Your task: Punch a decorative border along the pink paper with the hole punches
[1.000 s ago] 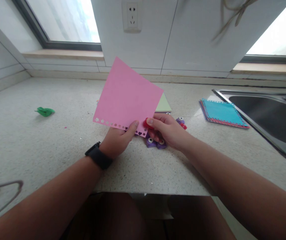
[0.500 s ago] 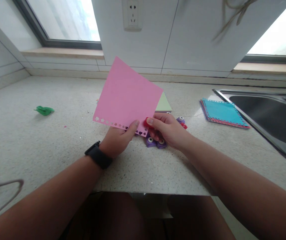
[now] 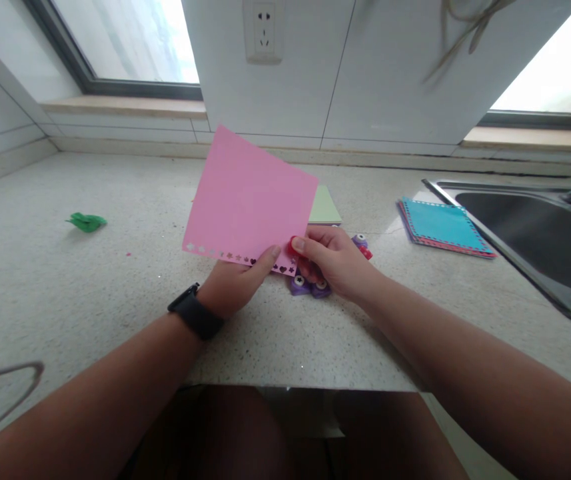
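A square sheet of pink paper (image 3: 252,197) is held tilted above the counter, with a row of punched stars, hearts and other small shapes along its near edge. My left hand (image 3: 240,283) pinches that edge, thumb on top and fingers underneath. At the sheet's near right corner, my right hand (image 3: 338,260) grips a red craft punch (image 3: 295,245), thumb on its button; the punch meets the paper's right edge. Just beneath, several purple punches (image 3: 310,287) with pale buttons lie on the counter, partly hidden by my right hand. Another purple punch (image 3: 359,240) and a red one (image 3: 366,253) show behind it.
Pale green paper (image 3: 324,207) lies behind the pink sheet. To the right, a stack of punched sheets topped with blue (image 3: 438,223) sits beside the metal sink (image 3: 520,267). A crumpled green piece (image 3: 86,222) lies on the speckled counter (image 3: 130,300) at left.
The pink sheet has turned slightly and its far corner has come lower and left. My right hand keeps the red punch at the near right corner.
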`<state>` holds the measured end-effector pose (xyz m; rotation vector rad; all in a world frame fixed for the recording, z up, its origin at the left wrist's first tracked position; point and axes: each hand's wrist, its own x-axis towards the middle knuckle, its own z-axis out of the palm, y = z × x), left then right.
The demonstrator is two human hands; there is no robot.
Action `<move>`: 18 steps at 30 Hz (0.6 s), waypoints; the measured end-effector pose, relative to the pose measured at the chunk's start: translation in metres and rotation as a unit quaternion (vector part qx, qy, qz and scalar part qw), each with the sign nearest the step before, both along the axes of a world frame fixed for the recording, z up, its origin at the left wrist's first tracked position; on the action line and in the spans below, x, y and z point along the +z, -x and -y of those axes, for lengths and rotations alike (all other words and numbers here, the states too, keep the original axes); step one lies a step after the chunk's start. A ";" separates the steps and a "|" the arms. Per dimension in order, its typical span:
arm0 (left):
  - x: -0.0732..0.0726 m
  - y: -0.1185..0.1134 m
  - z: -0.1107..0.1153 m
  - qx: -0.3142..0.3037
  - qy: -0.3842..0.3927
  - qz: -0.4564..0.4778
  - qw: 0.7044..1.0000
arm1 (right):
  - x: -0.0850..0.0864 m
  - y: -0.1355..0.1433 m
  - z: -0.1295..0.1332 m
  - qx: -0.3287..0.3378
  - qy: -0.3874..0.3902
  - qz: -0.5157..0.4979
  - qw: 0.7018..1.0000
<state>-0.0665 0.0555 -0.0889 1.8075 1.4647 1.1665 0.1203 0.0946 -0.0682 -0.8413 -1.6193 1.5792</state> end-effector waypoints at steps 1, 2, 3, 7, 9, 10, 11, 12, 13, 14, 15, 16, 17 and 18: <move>0.000 0.000 0.000 -0.002 0.003 -0.003 1.000 | 0.000 0.000 0.000 0.000 -0.003 -0.002 1.000; 0.001 0.000 0.001 -0.004 0.006 -0.005 1.000 | -0.001 0.000 0.000 -0.001 -0.007 -0.005 1.000; 0.001 0.000 0.001 -0.006 0.009 -0.006 1.000 | -0.001 0.000 0.000 -0.002 -0.011 -0.006 1.000; 0.002 0.000 0.002 -0.007 0.017 -0.006 1.000 | -0.002 0.000 -0.001 0.000 -0.009 -0.005 1.000; 0.002 0.000 0.002 -0.008 0.020 -0.002 1.000 | -0.002 0.000 -0.001 0.005 0.000 -0.003 1.000; 0.002 0.000 0.002 -0.009 0.023 -0.001 1.000 | -0.002 -0.001 -0.001 0.008 0.007 -0.003 1.000; 0.002 0.000 0.001 -0.012 0.025 -0.001 1.000 | -0.002 -0.001 -0.002 0.010 0.015 -0.002 1.000; 0.002 0.000 0.001 -0.016 0.027 0.000 1.000 | -0.001 -0.001 -0.002 0.010 0.025 -0.002 1.000; 0.002 0.000 0.001 -0.019 0.026 0.002 0.999 | 0.000 -0.001 -0.003 0.009 0.035 -0.002 0.999; 0.002 0.001 0.000 -0.023 0.024 0.004 0.999 | 0.002 -0.002 -0.003 0.006 0.044 -0.004 0.999; 0.002 0.001 0.000 -0.028 0.022 0.006 0.999 | 0.003 -0.003 -0.004 0.001 0.051 -0.007 0.999; 0.003 0.001 -0.001 -0.034 0.023 0.007 0.999 | 0.005 -0.004 -0.005 -0.008 0.054 -0.011 0.998; 0.003 0.002 -0.001 -0.040 0.030 0.003 0.999 | 0.007 -0.006 -0.006 -0.020 0.053 -0.018 0.998; 0.004 0.002 -0.001 -0.046 0.043 -0.002 0.998 | 0.009 -0.008 -0.007 -0.032 0.048 -0.024 0.998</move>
